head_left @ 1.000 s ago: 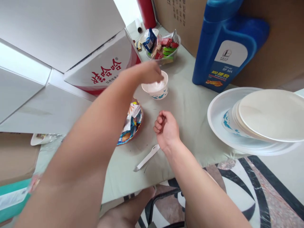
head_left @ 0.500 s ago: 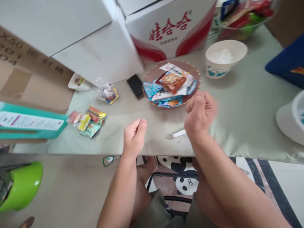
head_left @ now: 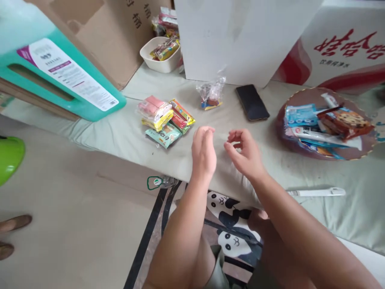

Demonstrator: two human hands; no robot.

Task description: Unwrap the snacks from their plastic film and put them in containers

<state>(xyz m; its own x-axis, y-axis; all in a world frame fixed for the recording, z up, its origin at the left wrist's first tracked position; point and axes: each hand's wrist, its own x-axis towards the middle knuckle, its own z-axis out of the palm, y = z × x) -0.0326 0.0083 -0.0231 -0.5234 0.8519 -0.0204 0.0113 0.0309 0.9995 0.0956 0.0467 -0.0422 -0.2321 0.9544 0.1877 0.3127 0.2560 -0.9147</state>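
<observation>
Colourful plastic snack packets (head_left: 164,118) are piled left of centre on a pale green cloth worktop (head_left: 120,134), just up-left of the left hand (head_left: 203,154), nearer than the right hand (head_left: 245,156). Both grips are held loosely open, empty.

Red "娃哈哈" stands on the white carton (head_left: 332,28).

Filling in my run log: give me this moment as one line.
left hand: open, empty | right hand: loosely curled, empty | nearest: snack packets, left of both hands | phone beyond
</observation>
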